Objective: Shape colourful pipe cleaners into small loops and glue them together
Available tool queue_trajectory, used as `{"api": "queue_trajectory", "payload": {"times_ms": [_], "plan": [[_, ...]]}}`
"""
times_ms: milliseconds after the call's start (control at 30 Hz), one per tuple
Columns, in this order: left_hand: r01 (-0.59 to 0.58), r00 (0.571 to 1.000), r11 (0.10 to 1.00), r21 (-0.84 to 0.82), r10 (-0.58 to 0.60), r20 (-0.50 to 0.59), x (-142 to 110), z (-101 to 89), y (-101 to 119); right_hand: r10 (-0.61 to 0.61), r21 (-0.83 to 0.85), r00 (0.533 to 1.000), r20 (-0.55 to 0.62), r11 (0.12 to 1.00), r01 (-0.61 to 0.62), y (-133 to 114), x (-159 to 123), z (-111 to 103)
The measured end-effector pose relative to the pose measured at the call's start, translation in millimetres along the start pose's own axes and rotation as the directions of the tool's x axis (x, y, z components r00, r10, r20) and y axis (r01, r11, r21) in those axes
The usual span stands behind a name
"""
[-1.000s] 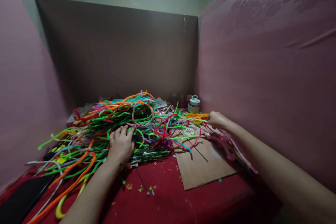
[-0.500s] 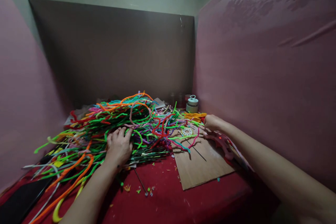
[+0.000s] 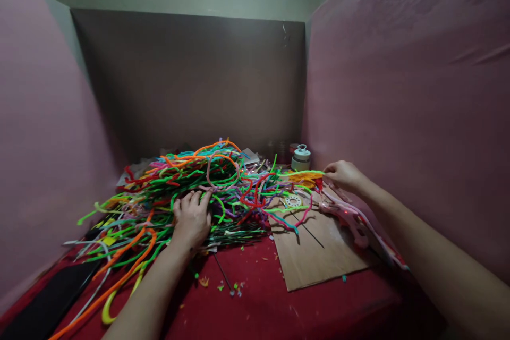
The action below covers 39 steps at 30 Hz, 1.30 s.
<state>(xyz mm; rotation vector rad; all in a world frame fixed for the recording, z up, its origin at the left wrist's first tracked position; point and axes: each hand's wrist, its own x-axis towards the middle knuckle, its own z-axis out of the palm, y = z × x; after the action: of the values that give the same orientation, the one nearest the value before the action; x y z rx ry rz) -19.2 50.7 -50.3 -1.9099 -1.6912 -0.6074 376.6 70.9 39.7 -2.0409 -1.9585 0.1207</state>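
Note:
A big tangled pile of pipe cleaners [image 3: 191, 172] in many colours spreads over the left and middle of the table. My left hand [image 3: 193, 219] rests on the front of this pile, fingers stretched out and slightly apart. At the pile's right, my right hand [image 3: 345, 175] pinches the end of a yellow-green pipe cleaner [image 3: 303, 172], which runs left toward the pile. Orange-yellow pipe cleaners [image 3: 302, 179] lie just below it. A pink glue gun [image 3: 350, 219] with a small red light lies under my right forearm, its nozzle over the brown board [image 3: 319, 265].
A white ring with holes [image 3: 294, 201] and a thin dark stick [image 3: 313, 235] lie on the board. Behind stands a pale green lidded jar [image 3: 301, 159]. Scraps dot the red tablecloth [image 3: 247, 308]. A flat black object [image 3: 51, 303] is at left. Walls enclose the table.
My right hand has risen slightly and moved away from the pile, drawing the yellow-green pipe cleaner out straight. My left hand stays on the pile. The whole view has shifted a little.

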Motion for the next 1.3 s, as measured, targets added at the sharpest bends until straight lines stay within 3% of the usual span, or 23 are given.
{"api": "queue_trajectory", "payload": {"times_ms": [133, 300, 500, 600, 700, 800, 900, 1033, 1133, 1233, 1300], "plan": [[-0.020, 1.000, 0.999, -0.038, 0.019, -0.020, 1, -11.5, 5, 0.038, 0.164, 0.979, -0.199, 0.986, -0.005, -11, -13, -6], [-0.056, 0.996, 0.994, -0.090, 0.049, -0.078, 3, -20.9, 7, 0.123, 0.334, 0.890, -0.439, 0.942, 0.035, -26, -21, -6], [-0.047, 0.994, 0.992, -0.119, 0.036, -0.099, 5, -17.3, -1, 0.096, 0.228, 0.806, -0.584, 0.973, 0.049, -40, -24, -14], [-0.068, 0.993, 0.990, -0.120, 0.055, -0.108, 5, -18.1, -1, 0.107, 0.367, 0.825, -0.555, 0.922, 0.127, -47, -24, -14], [-0.081, 0.990, 0.985, -0.155, 0.062, -0.128, 5, -23.0, 2, 0.072, 0.636, 0.896, -0.439, 0.729, 0.253, -61, -24, -7], [-0.086, 0.985, 0.978, -0.191, 0.056, -0.161, 5, -28.8, 7, -0.052, 0.781, 0.936, -0.348, 0.536, 0.320, -86, -25, 5], [-0.111, 0.979, 0.970, -0.215, 0.070, -0.190, 3, -34.2, 13, -0.184, 0.816, 0.934, -0.305, 0.456, 0.356, -118, -24, 18], [-0.198, 0.972, 0.949, -0.247, 0.157, -0.173, 0, -44.7, 22, -0.330, 0.714, 0.869, -0.369, 0.498, 0.492, -164, -11, 41], [-0.248, 0.961, 0.934, -0.257, 0.205, -0.184, -2, -53.1, 30, -0.374, 0.538, 0.827, -0.419, 0.632, 0.558, -195, 2, 62], [-0.219, 0.957, 0.948, -0.233, 0.162, -0.240, -2, -54.2, 30, -0.433, 0.283, 0.811, -0.394, 0.782, 0.555, -214, 10, 78], [-0.145, 0.960, 0.971, -0.189, 0.092, -0.264, 0, -49.2, 25, -0.479, 0.220, 0.800, -0.361, 0.790, 0.573, -217, 15, 81]]}}
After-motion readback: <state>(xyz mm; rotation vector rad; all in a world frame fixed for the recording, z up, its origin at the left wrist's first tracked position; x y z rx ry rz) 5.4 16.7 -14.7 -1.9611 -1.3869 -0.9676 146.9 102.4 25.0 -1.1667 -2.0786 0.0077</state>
